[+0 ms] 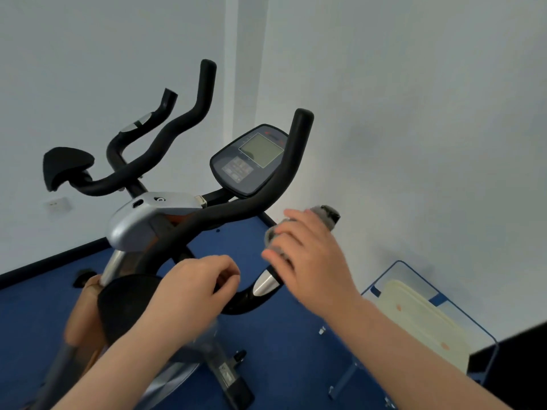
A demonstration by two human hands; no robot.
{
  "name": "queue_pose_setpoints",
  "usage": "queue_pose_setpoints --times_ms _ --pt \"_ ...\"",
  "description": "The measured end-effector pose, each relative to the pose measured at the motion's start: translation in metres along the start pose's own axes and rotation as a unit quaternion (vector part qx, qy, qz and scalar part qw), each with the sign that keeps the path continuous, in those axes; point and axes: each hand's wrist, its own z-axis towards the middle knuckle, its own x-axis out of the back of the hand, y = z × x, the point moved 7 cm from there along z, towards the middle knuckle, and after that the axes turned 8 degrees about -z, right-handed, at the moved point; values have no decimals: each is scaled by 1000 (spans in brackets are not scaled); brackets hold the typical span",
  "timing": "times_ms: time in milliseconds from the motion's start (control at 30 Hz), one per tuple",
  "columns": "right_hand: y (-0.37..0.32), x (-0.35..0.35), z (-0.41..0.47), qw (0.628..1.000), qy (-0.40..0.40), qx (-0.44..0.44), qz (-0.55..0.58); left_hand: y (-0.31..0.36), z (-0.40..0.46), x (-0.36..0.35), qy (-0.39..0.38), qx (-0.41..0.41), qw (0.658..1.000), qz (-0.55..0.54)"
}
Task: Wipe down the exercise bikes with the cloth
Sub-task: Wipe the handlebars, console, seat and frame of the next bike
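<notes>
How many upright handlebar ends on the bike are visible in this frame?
3: a short one far left, a tall one beside it, and one right of the console. Others may be hidden.

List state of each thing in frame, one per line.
right hand: grip closed on the grey cloth, on the handlebar end
cloth: bunched, wrapped around the bar end
left hand: fingers curled on the lower handlebar bend
handlebar: black, upright horn bare
console: screen blank
pulse sensor: silver, uncovered
</notes>
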Motion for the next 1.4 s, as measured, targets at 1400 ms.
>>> queue_pose_setpoints --times_ms 1400 --pt "42 16 -43 860 158 -395 283 -2 2 -1 0 8 1000 5"
